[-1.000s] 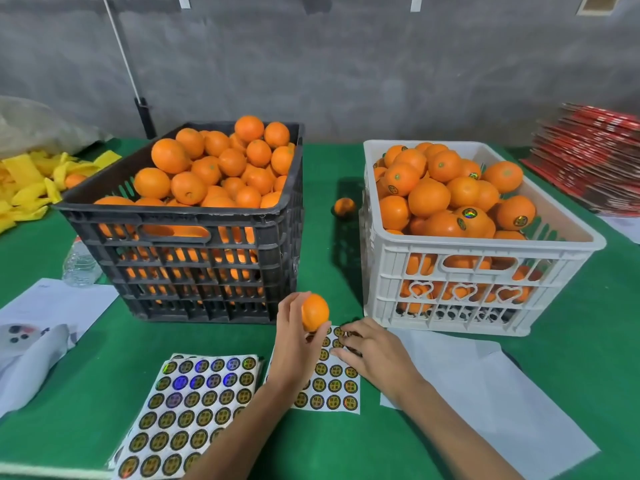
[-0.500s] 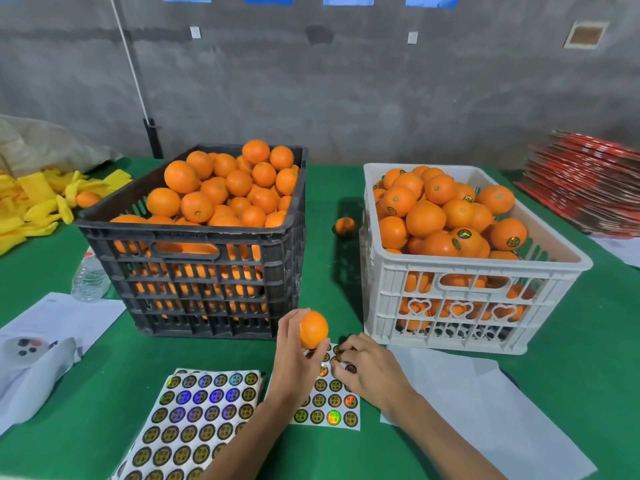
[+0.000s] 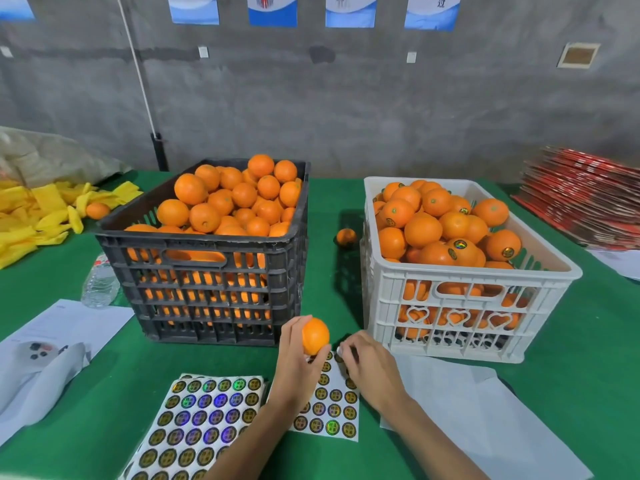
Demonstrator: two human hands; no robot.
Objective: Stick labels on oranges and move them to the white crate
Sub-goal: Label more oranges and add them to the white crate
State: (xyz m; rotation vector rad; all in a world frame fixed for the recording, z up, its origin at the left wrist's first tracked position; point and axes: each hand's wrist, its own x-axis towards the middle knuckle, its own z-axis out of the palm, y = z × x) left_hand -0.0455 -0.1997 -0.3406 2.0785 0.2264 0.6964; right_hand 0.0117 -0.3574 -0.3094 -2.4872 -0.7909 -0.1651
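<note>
The left hand (image 3: 298,365) grips 1 orange (image 3: 315,336) between thumb and fingers, holding it up just above the near end of a small sheet of labels (image 3: 334,410) that lies flat on the green table (image 3: 86,393). The right hand (image 3: 370,367) is just beside the orange, its fingers curled and pinched together at the far edge of that sheet; something pale shows at the fingertips (image 3: 341,349), but whether it is a peeled label cannot be told, so the grasp of this hand is unclear.

A larger sheet of labels (image 3: 204,424) lies to the left of the small one, with rows of round shiny stickers. Behind the hands stand 2 crates, well apart. The black crate (image 3: 207,292) on the left is heaped with oranges that show no stickers. The white crate (image 3: 467,306) on the right is also piled high, and several of its oranges carry round labels. 1 loose orange (image 3: 346,237) sits on the table between the crates, close to the white one.

White paper (image 3: 485,420) lies under the right forearm and reaches to the foot of the white crate. At the left are a plastic bottle (image 3: 100,282) beside the black crate, more white papers (image 3: 52,341), and a pile of yellow wrappers (image 3: 41,216) with another orange (image 3: 97,210) among them. A stack of red cartons (image 3: 585,199) sits at the far right.
</note>
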